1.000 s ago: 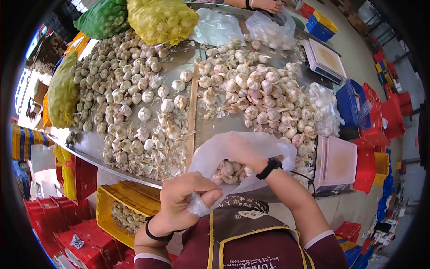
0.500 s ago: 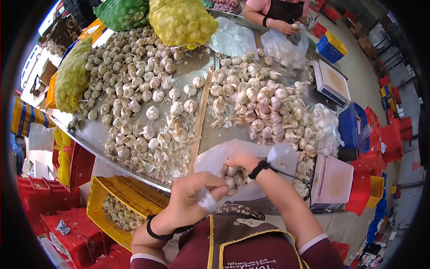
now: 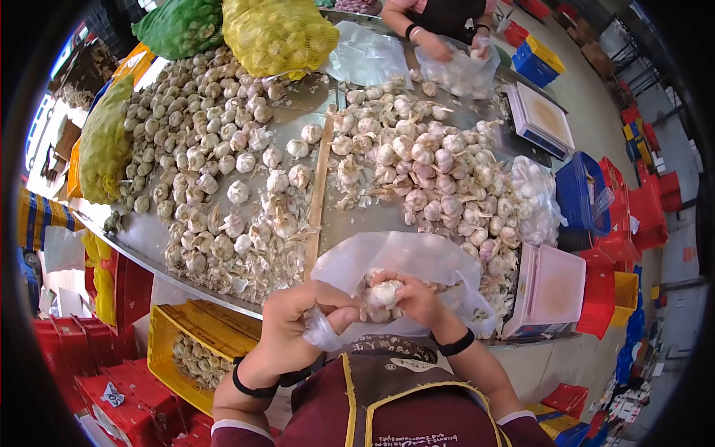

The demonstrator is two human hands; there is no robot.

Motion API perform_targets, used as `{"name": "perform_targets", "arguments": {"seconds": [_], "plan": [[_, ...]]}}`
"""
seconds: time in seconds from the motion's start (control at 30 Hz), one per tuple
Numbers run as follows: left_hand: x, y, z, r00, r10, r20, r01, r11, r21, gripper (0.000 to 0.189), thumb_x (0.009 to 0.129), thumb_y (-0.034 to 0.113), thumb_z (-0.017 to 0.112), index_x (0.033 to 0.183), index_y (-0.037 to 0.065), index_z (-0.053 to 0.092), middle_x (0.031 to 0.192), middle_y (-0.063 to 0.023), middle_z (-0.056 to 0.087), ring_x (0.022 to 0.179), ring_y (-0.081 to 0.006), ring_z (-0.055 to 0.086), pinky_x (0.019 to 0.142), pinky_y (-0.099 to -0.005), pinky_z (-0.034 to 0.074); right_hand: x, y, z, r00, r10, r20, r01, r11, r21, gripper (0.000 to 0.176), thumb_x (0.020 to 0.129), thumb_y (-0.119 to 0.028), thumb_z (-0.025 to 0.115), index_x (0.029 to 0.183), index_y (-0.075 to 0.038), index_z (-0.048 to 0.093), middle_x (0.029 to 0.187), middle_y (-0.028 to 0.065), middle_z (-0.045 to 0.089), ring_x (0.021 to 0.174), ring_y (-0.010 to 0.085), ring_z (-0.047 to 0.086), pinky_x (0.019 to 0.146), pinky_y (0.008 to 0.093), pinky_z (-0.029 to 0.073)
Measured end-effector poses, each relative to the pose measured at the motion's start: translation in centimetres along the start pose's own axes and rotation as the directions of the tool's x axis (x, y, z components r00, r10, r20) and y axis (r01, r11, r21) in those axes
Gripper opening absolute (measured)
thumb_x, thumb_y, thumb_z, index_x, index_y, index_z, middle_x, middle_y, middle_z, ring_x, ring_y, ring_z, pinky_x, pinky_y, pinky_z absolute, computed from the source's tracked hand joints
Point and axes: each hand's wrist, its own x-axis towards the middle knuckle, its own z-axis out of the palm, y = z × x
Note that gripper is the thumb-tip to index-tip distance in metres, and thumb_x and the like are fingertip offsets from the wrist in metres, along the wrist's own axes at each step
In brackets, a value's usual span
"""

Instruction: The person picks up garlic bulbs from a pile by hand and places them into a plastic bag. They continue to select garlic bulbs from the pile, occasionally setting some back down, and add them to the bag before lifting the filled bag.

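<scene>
A translucent plastic bag (image 3: pixel 402 249) lies spread at the table's front edge, with several garlic bulbs in its mouth. My left hand (image 3: pixel 305 320) is closed on the bag's left edge, which bunches up below the thumb. In my right hand (image 3: pixel 419 299) a white garlic bulb (image 3: pixel 385 294) sits between thumb and fingers, over the bag's opening. Just beyond the bag a large heap of garlic (image 3: pixel 439 167) covers the right part of the metal table. How many bulbs the bag holds is hidden.
A wooden strip (image 3: pixel 320 186) separates this heap from more garlic (image 3: pixel 216 171) on the left. Scales (image 3: pixel 551 287) stand at the right, beside a blue basket (image 3: pixel 581 194). Full mesh sacks (image 3: pixel 279 37) lie at the back. Across the table, a person's hands (image 3: pixel 439 51) handle another bag.
My right hand has drawn back from deep in the bag and now shows a bulb in its fingers. The bag's mouth lies wider. The whole view has shifted slightly.
</scene>
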Motion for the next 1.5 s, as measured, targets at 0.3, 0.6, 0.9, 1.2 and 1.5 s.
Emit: {"name": "perform_targets", "arguments": {"seconds": [0.3,0.6,0.9,1.2,1.5], "plan": [[-0.3,-0.3,0.0,1.0,0.003,0.002,-0.003,0.997,-0.071,0.006,0.082,0.002,0.07,0.084,-0.001,0.065,0.077,-0.0051,0.066,0.068,-0.0088,0.059,0.062,-0.0224,0.046,-1.3,-0.1,2.2,0.988,-0.08,-0.133,0.073,0.996,-0.056,0.039,0.079,-0.016,0.054,0.114,0.002,0.051,0.112,0.0117,0.056,0.102,0.0224,0.059,0.093,0.0352,0.047],[-1.1,-0.4,-0.5,1.0,-0.012,0.02,0.013,0.999,-0.031,0.011,0.08,0.003,0.071,0.089,0.001,0.065,0.076,-0.0049,0.065,0.066,-0.012,0.06,0.062,-0.0241,0.047,-1.5,0.7,1.4,0.953,-0.222,-0.207,0.225,0.974,-0.011,0.03,0.085,-0.007,0.046,0.112,0.002,0.053,0.11,0.0144,0.058,0.096,0.0237,0.061,0.081,0.0399,0.054],[-0.4,-0.3,-1.9,0.677,-0.241,0.695,-0.292,0.779,0.555,0.072,0.062,0.008,0.071,0.13,0.01,0.048,0.108,-0.0131,0.058,0.1,-0.0315,0.055,0.09,-0.0411,0.041,-2.5,-4.1,7.5,0.957,-0.183,-0.223,0.22,0.963,0.153,0.037,0.092,-0.018,0.045,0.127,-0.004,0.044,0.127,0.0159,0.051,0.119,0.0307,0.051,0.098,0.0474,0.046],[0.4,-1.3,-2.3,0.795,0.099,0.599,0.203,0.886,-0.417,0.067,0.075,0.01,0.069,0.137,0.007,0.043,0.116,-0.0154,0.055,0.1,-0.0273,0.059,0.088,-0.0372,0.048,-2.8,-4.7,10.4,0.947,-0.272,-0.173,0.285,0.957,0.056,0.054,0.09,-0.021,0.04,0.139,0.001,0.034,0.14,0.0188,0.041,0.13,0.0355,0.041,0.105,0.0491,0.038],[1.1,-3.8,3.6,0.982,0.183,0.043,-0.187,0.966,0.176,0.072,0.077,0.017,0.075,0.137,0.005,0.038,0.121,-0.0184,0.053,0.101,-0.0238,0.06,0.067,-0.029,0.054,-2.0,-4.8,14.0,0.89,-0.45,-0.066,0.366,0.794,-0.485,0.061,0.095,-0.016,0.039,0.146,0.006,0.015,0.152,0.0139,0.023,0.136,0.0223,0.032,0.111,0.033,0.025]]}}
